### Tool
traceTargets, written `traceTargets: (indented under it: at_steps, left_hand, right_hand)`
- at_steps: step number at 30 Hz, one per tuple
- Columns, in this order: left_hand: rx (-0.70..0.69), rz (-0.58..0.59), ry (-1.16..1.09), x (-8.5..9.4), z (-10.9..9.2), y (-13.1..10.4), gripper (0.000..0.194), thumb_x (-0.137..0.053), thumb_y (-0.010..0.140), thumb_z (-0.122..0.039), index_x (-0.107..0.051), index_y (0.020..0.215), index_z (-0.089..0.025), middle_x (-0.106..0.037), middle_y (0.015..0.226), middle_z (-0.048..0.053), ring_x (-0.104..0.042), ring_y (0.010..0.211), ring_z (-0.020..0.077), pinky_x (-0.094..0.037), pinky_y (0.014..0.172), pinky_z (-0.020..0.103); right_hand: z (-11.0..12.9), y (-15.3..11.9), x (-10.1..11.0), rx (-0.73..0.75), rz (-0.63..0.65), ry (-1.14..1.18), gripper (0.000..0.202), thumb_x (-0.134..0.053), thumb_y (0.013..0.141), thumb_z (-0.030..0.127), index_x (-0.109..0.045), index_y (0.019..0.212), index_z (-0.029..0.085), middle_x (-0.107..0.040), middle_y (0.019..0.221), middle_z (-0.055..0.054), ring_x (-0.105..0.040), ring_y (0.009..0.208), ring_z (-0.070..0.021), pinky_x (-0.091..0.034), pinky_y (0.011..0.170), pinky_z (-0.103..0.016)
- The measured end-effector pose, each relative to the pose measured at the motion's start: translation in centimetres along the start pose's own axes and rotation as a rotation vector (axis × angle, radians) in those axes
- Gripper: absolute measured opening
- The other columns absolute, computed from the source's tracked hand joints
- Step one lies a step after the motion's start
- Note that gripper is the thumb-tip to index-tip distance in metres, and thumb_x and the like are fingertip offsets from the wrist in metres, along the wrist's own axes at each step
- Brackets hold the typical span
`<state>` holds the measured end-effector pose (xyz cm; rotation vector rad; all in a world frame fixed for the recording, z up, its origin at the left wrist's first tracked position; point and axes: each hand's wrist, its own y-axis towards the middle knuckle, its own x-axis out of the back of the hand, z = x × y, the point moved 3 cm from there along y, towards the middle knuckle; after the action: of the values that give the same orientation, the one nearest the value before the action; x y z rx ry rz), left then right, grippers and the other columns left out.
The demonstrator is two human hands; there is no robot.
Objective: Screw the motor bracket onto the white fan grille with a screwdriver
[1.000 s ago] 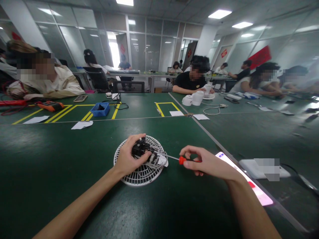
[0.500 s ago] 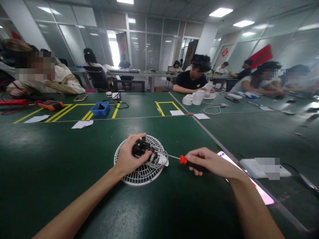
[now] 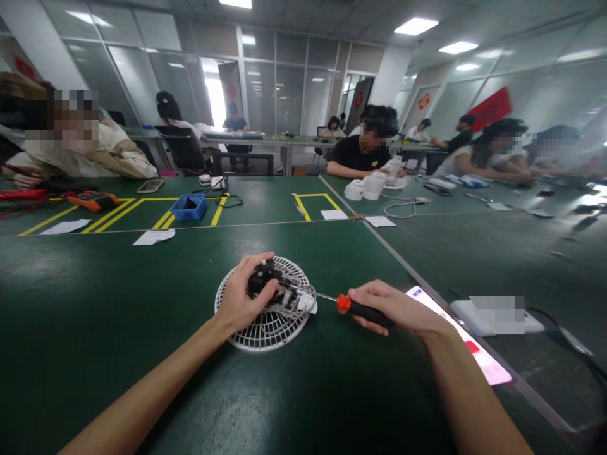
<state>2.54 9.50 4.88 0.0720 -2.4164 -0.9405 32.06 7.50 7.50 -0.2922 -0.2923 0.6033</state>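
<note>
White fan grille (image 3: pixel 265 328) is pinned to the desk (image 3: pixel 95 316) under the left hand (image 3: pixel 241 297), which grips the black motor (image 3: pixel 262 279). A screwdriver (image 3: pixel 348 306) is held closed in the right hand (image 3: pixel 393 309), its tip at the motor.

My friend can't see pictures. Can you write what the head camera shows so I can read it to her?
A person's left hand grips a small black motor part on a round white plastic fan grille, while the right hand holds a red-and-black-handled screwdriver pointed at it. They rest on a dark green table; other people sit behind.
</note>
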Motion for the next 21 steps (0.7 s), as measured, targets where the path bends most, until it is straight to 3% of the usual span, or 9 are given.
traceTargets:
  at_steps: [11,17,21]
  left_hand:
    - [0.022,-0.019,0.003,1.1,0.2,-0.9,0.037,-0.064,0.092,-0.037,-0.064,0.127,-0.026,-0.068,0.12,0.006,-0.066,0.112,0.0237,-0.055,0.102,0.045]
    - [0.036,-0.045,0.03,1.6,0.0,-1.3,0.042,-0.066,0.089,-0.036,-0.063,0.13,-0.026,-0.068,0.122,0.007,-0.066,0.113,0.0242,-0.054,0.102,0.046]
    - [0.051,-0.072,0.043,1.9,-0.2,-1.7,0.044,-0.066,0.089,-0.036,-0.062,0.131,-0.025,-0.068,0.124,0.008,-0.066,0.115,0.0246,-0.053,0.104,0.046]
  right_hand:
    - [-0.1,0.8,-0.7,-0.001,0.056,0.068,0.055,-0.066,0.089,0.065,-0.068,0.077,0.011,-0.061,0.056,0.001,-0.046,0.039,-0.0054,-0.033,0.035,-0.017]
    - [0.5,0.9,-0.7,0.009,0.017,0.106,0.049,-0.069,0.09,0.057,-0.066,0.119,0.017,-0.073,0.079,-0.004,-0.057,0.045,-0.0076,-0.04,0.037,-0.016]
    - [0.6,0.9,-0.2,0.07,0.015,0.183,0.049,-0.071,0.089,0.057,-0.066,0.117,0.018,-0.07,0.082,-0.002,-0.06,0.052,-0.0089,-0.047,0.042,-0.017]
